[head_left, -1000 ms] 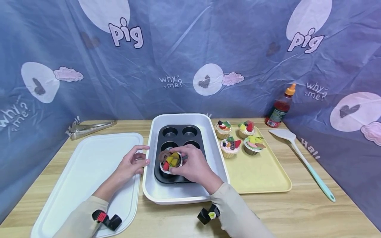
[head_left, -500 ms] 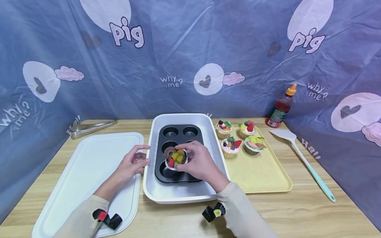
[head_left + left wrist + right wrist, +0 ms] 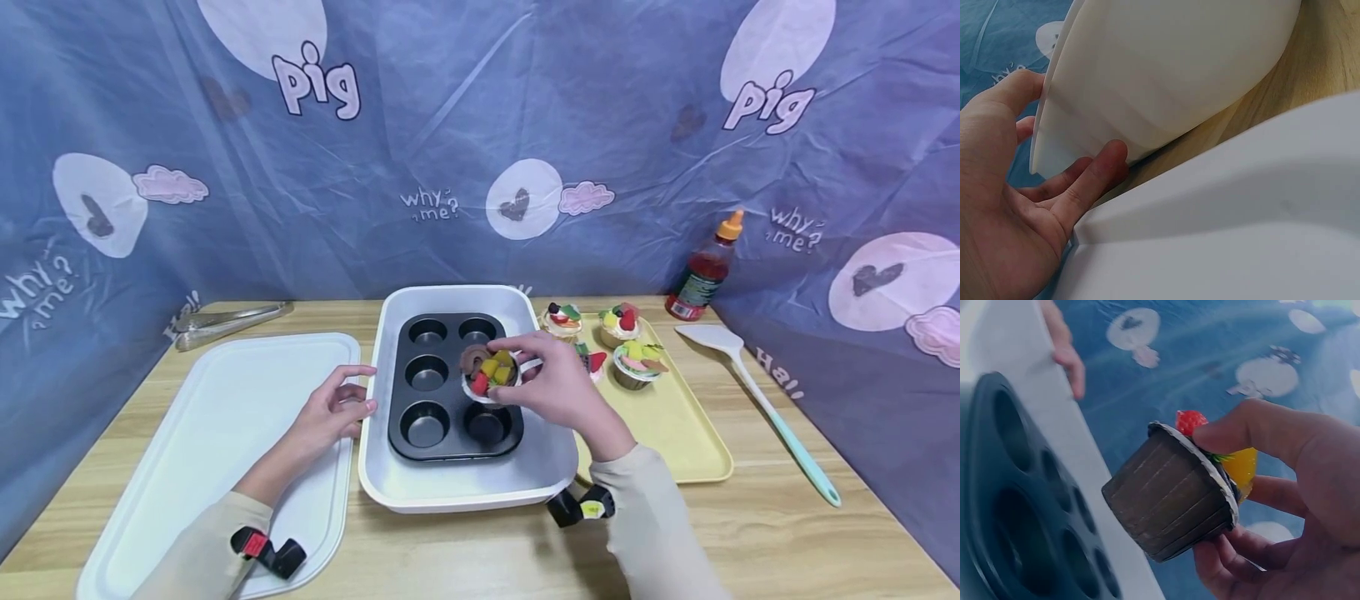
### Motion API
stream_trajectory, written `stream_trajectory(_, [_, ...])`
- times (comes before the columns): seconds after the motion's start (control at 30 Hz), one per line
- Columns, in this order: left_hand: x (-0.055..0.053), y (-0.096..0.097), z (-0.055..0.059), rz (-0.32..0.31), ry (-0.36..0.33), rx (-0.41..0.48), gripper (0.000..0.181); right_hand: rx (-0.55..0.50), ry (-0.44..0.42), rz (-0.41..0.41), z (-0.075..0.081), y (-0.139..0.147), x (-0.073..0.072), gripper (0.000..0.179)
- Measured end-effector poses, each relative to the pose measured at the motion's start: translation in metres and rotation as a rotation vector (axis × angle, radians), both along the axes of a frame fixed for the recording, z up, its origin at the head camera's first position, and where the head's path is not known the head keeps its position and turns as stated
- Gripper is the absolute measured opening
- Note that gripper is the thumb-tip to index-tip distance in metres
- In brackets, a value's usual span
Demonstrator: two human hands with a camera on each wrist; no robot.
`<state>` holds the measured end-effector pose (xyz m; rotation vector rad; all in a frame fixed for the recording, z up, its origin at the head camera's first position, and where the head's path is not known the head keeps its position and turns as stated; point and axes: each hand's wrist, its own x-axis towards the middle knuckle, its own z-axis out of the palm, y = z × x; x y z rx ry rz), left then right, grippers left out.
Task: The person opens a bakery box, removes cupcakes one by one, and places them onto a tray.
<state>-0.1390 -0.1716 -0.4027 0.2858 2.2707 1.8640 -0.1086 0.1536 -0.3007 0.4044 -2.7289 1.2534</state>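
Note:
My right hand [image 3: 558, 387] holds a cupcake [image 3: 491, 372] by its top edge, above the right side of a black muffin tin [image 3: 455, 427]. The cupcake has a brown ridged paper cup, seen tilted in the right wrist view, with red and yellow fruit pieces and a chocolate ring on top. The tin's visible cups hold nothing; it lies in a deep white pan [image 3: 420, 492]. My left hand [image 3: 322, 421] is at the pan's left side. In the left wrist view, its fingertips touch the pan's rim and outer wall [image 3: 1166, 69], fingers relaxed.
Left of the pan lies a flat white tray [image 3: 240, 417], with metal tongs [image 3: 232, 323] behind it. A yellow tray [image 3: 660, 442] on the right bears several cupcakes [image 3: 636, 367]. Beyond are a red sauce bottle [image 3: 701, 271] and a white-headed spatula [image 3: 780, 429].
My right hand has lifted the cupcake from the tin's front left cup and carried it rightward across the tin. My left hand has stayed at the pan's side.

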Motion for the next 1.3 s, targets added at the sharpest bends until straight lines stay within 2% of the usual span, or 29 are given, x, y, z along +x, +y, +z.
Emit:
stream_trajectory(0.23, [0.000, 0.001, -0.001, 0.021, -0.005, -0.016, 0.050, -0.004, 0.014, -0.043, 0.008, 0.028, 0.001, 0.051])
stream_trajectory(0.4, [0.001, 0.000, -0.003, 0.009, -0.004, -0.014, 0.050, -0.022, 0.011, -0.063, 0.008, 0.042, 0.003, 0.050])
stream_trajectory(0.57, [0.001, 0.001, -0.003, 0.009, -0.005, -0.019, 0.051, -0.030, 0.020, -0.085, 0.008, 0.056, 0.008, 0.050])
stream_trajectory(0.8, [0.001, 0.001, -0.002, 0.017, 0.000, -0.018, 0.051, 0.012, 0.021, -0.144, 0.007, 0.074, 0.018, 0.051])
stream_trajectory(1.07, [0.002, -0.001, 0.002, 0.015, -0.003, -0.010, 0.053, 0.028, 0.022, -0.180, 0.000, 0.098, 0.029, 0.052])
stream_trajectory(1.3, [0.001, 0.001, 0.001, 0.010, 0.003, -0.012, 0.052, 0.082, 0.000, -0.229, -0.009, 0.119, 0.037, 0.053])
